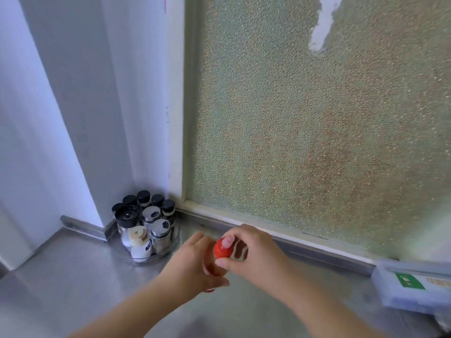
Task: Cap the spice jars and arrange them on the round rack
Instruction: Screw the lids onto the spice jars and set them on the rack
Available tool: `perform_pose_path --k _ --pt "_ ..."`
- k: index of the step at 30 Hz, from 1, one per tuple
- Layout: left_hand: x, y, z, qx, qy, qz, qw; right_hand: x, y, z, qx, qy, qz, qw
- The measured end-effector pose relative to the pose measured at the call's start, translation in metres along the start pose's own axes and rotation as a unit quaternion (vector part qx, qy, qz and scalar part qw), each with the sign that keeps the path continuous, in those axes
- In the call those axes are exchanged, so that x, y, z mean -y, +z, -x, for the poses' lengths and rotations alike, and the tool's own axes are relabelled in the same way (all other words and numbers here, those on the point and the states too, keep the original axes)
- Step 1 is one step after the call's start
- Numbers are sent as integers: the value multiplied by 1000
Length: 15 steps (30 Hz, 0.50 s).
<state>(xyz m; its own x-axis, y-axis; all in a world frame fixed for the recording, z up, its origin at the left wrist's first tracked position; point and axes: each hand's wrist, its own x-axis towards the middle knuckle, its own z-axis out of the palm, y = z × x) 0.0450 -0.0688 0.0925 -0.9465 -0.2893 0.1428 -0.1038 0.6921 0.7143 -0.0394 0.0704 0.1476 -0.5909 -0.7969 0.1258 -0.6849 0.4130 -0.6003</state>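
A spice jar with a red cap (220, 250) is held above the steel counter. My left hand (192, 262) wraps its body from the left. My right hand (249, 250) grips the red cap from the right, with thumb and fingers around it. The jar's lower part is hidden by my hands. To the left, in the corner, stands the round clear rack (170, 250) with several jars: black-capped ones (143, 196) at the back, silver-lidded ones (160, 229) and a white jar with a beige top (139, 242) in front.
The steel counter (73, 276) runs to a white wall on the left and a frosted glass window (317, 130) behind. A pale plastic box with a green label (412, 286) lies at the right edge.
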Motion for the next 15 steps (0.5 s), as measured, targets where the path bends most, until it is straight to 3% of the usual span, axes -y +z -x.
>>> perform_pose_path --k 8,15 --pt "67 -26 16 25 -92 -48 994 4 52 -48 58 3 25 998" --pt "132 -70 16 -62 -166 -121 977 0 71 -101 30 30 52 998"
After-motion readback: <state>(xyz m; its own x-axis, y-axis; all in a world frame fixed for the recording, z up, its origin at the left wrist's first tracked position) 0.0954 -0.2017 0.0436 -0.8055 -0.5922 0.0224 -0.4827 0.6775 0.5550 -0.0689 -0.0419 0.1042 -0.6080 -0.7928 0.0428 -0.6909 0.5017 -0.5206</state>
